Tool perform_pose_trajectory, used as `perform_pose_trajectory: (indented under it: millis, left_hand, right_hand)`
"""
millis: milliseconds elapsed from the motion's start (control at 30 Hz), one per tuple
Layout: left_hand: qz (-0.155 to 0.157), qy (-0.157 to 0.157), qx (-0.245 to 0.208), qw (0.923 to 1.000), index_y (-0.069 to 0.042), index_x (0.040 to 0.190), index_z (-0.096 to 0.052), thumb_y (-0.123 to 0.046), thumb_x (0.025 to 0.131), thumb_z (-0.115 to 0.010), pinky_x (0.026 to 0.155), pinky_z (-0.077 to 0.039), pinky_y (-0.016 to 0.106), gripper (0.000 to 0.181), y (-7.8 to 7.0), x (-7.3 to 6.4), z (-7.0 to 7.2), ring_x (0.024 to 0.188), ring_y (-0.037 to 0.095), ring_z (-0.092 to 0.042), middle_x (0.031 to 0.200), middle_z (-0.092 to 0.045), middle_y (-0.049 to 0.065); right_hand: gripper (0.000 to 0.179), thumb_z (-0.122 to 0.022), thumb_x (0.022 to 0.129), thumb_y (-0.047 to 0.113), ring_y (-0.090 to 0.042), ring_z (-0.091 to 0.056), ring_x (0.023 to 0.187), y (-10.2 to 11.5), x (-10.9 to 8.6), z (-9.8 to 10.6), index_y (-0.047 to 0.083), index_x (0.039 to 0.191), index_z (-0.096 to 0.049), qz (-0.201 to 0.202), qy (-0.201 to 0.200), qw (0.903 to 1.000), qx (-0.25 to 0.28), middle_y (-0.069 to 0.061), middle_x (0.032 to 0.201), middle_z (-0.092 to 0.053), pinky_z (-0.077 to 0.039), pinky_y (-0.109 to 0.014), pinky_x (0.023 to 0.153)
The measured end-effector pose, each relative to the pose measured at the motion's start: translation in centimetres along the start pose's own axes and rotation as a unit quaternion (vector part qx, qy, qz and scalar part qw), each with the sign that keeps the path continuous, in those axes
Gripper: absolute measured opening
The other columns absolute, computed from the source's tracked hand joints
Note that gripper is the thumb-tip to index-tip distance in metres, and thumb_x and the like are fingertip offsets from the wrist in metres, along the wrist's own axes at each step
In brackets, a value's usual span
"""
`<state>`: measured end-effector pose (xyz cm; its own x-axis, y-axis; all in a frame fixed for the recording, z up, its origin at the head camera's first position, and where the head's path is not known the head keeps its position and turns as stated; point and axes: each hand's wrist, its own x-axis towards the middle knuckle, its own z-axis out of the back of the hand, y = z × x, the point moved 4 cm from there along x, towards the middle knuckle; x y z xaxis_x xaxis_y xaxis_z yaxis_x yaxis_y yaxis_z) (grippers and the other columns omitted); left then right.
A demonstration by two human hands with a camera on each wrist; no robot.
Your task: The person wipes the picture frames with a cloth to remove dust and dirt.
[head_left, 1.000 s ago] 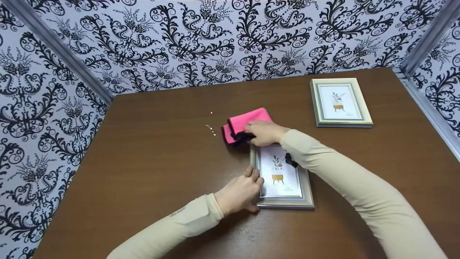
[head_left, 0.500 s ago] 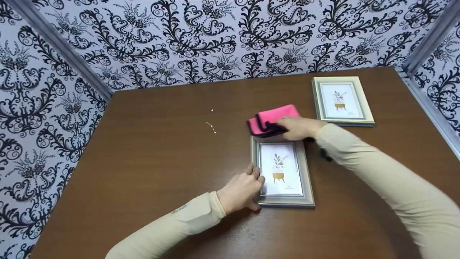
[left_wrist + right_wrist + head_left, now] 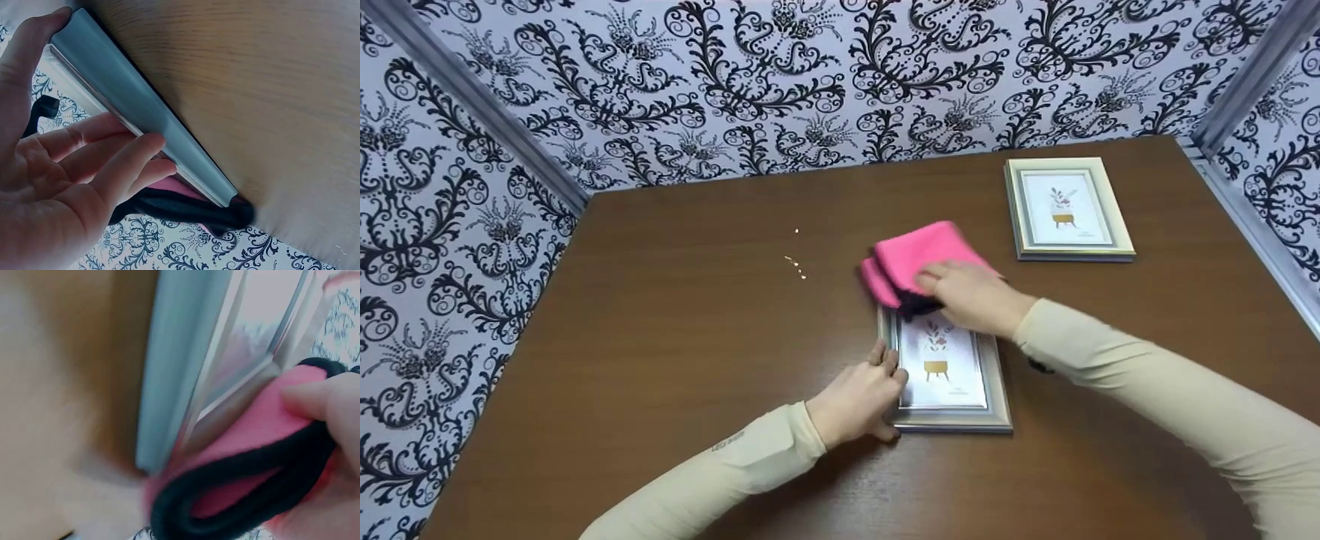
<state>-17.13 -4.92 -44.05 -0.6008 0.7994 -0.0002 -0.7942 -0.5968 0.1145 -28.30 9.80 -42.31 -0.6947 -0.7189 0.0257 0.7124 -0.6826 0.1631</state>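
Note:
A silver picture frame (image 3: 943,382) lies flat on the brown table, its print showing a potted plant on a yellow stand. My left hand (image 3: 856,399) holds its left side, thumb at the near corner and fingertips on the border; the left wrist view shows these fingers along the moulding (image 3: 135,101). Over the frame's far end, my right hand (image 3: 981,300) grips a folded pink cloth (image 3: 922,251) with black edging. The cloth and hand hide the frame's far border and part of the print. In the right wrist view the cloth (image 3: 264,413) lies against the frame's end.
A second picture frame (image 3: 1069,210), cream and silver with a similar print, lies at the back right of the table (image 3: 675,322). Several small pale specks (image 3: 795,265) dot the wood left of the cloth. Black-and-white patterned walls (image 3: 780,82) stand behind and at the sides.
The right hand moved the cloth rightward along the frame's far end, then brought it back left and nearer, over the top of the print. The left hand kept its place on the frame.

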Motion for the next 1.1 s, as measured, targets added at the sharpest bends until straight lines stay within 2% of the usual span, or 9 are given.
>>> perform_pose_trajectory:
  millis: [100,200,267,400,567,733,833,967,1100]
  left_hand:
    - [-0.007,-0.005,0.011,0.9999,-0.006,0.091,-0.062,-0.046,0.060,-0.087,0.081,-0.054,0.028,0.056,0.0,0.1,0.0,0.107,0.030,-0.058,0.111,-0.059,0.016]
    - [-0.010,-0.010,0.024,0.9996,-0.009,0.090,-0.063,-0.049,0.060,-0.086,0.079,-0.054,0.027,0.055,0.0,0.2,0.1,0.097,0.024,-0.059,0.104,-0.060,0.011]
    - [-0.007,-0.005,0.022,0.9997,-0.010,0.090,-0.064,-0.049,0.060,-0.086,0.079,-0.054,0.028,0.054,-0.1,0.2,0.1,0.096,0.024,-0.060,0.102,-0.060,0.011]
    - [0.000,0.016,0.013,0.9998,-0.007,0.094,-0.064,-0.048,0.061,-0.086,0.084,-0.053,0.030,0.057,-0.1,0.2,0.0,0.109,0.036,-0.059,0.113,-0.062,0.022]
    - [0.000,0.016,0.026,0.9995,-0.003,0.096,-0.064,-0.050,0.062,-0.085,0.084,-0.053,0.031,0.061,-0.2,0.2,0.1,0.115,0.041,-0.055,0.115,-0.061,0.026]
    - [0.004,0.013,0.033,0.9994,-0.001,0.098,-0.065,-0.050,0.061,-0.085,0.079,-0.055,0.031,0.064,-0.1,0.1,0.1,0.113,0.043,-0.056,0.115,-0.061,0.026]
    - [0.005,0.007,0.037,0.9993,-0.002,0.097,-0.066,-0.051,0.060,-0.086,0.078,-0.055,0.031,0.064,0.0,0.0,0.1,0.112,0.043,-0.057,0.114,-0.062,0.026]
    - [0.000,-0.001,0.037,0.9993,-0.004,0.093,-0.066,-0.052,0.060,-0.085,0.077,-0.056,0.032,0.061,-0.1,0.2,0.2,0.109,0.044,-0.058,0.109,-0.063,0.025]
    - [-0.001,-0.006,0.026,0.9996,-0.008,0.090,-0.065,-0.050,0.060,-0.086,0.071,-0.057,0.030,0.055,-0.2,0.2,0.2,0.100,0.037,-0.063,0.103,-0.063,0.019]
  right_hand:
    - [0.058,-0.069,0.076,-0.006,-0.035,-0.048,0.125,1.3,0.6,-0.6,0.001,0.132,-0.056,0.095,-0.013,0.9952,-0.023,-0.017,0.134,-0.054,-0.035,-0.047,0.106]
    - [0.054,-0.064,0.080,-0.009,-0.034,-0.046,0.128,1.7,0.8,-0.9,0.003,0.132,-0.058,0.168,-0.023,0.9838,-0.056,-0.014,0.135,-0.054,-0.034,-0.045,0.107]
    - [0.050,-0.062,0.084,-0.006,-0.033,-0.045,0.129,1.4,0.6,-0.9,0.005,0.132,-0.059,0.193,-0.025,0.9782,-0.074,-0.012,0.136,-0.054,-0.034,-0.044,0.107]
    - [0.045,-0.057,0.089,-0.001,-0.033,-0.044,0.130,-0.3,-0.6,-1.0,0.007,0.133,-0.058,0.206,-0.015,0.9701,-0.127,-0.011,0.139,-0.052,-0.033,-0.045,0.107]
    - [0.040,-0.062,0.086,0.005,-0.031,-0.052,0.122,-2.0,-3.5,-0.2,0.010,0.126,-0.064,0.179,-0.036,0.9606,-0.210,-0.009,0.132,-0.058,-0.039,-0.045,0.101]
    - [0.026,-0.071,0.076,0.006,-0.031,-0.057,0.089,-1.3,-5.5,0.4,0.003,0.101,-0.071,0.120,-0.078,0.9497,-0.279,-0.012,0.101,-0.064,-0.048,-0.042,0.076]
    - [0.025,-0.074,0.070,0.007,-0.030,-0.054,0.077,0.1,-5.0,0.1,-0.004,0.092,-0.069,0.054,-0.040,0.9563,-0.285,-0.015,0.087,-0.058,-0.048,-0.040,0.067]
    - [0.027,-0.076,0.076,0.013,-0.029,-0.054,0.073,1.9,-3.1,-0.6,-0.007,0.092,-0.067,-0.030,0.022,0.9692,-0.243,-0.018,0.082,-0.056,-0.052,-0.037,0.064]
    - [0.022,-0.072,0.077,0.007,-0.028,-0.054,0.074,3.5,-1.1,-1.1,-0.006,0.094,-0.068,-0.044,0.009,0.9835,-0.175,-0.017,0.084,-0.058,-0.053,-0.034,0.061]
